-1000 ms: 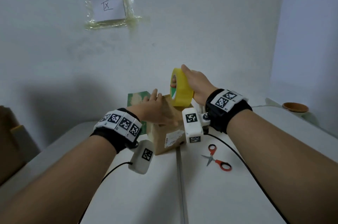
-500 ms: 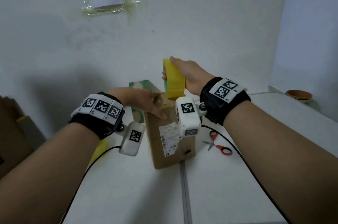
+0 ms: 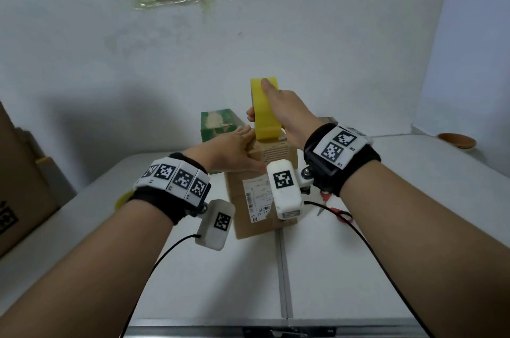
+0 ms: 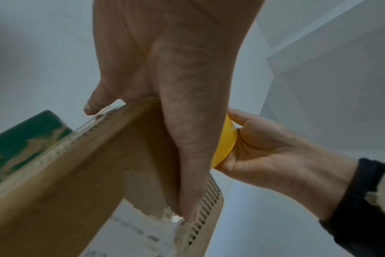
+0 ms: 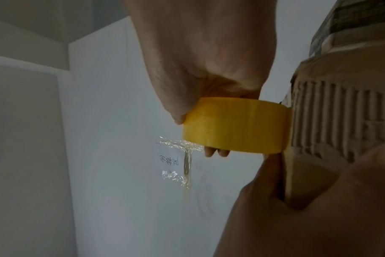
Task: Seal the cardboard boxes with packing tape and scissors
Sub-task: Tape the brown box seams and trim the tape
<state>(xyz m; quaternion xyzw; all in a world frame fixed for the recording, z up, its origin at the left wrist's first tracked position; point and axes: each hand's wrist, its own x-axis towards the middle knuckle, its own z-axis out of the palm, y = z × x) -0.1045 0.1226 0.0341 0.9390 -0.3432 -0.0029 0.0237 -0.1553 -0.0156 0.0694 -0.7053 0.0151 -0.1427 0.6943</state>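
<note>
A brown cardboard box (image 3: 256, 216) with a white shipping label stands on end at the middle of the white table (image 3: 358, 282). My left hand (image 3: 242, 151) holds its top end, thumb along the near face (image 4: 187, 173) and fingers over the far edge. My right hand (image 3: 276, 114) grips a yellow roll of packing tape (image 3: 263, 114), set upright against the box's top. The right wrist view has the roll (image 5: 235, 125) touching the ribbed cardboard (image 5: 332, 118). Red-handled scissors (image 3: 338, 212) lie on the table right of the box, partly hidden by my right wrist.
A green box (image 3: 218, 123) stands behind the brown one near the wall. A large cardboard carton (image 3: 16, 185) sits at the left edge, and a yellow object (image 3: 121, 198) peeks out under my left wrist. A brown bowl (image 3: 456, 140) is at the far right.
The box has gone from lying low to standing on end. My left hand has shifted onto its top. My right hand has kept the tape roll at the box's upper end.
</note>
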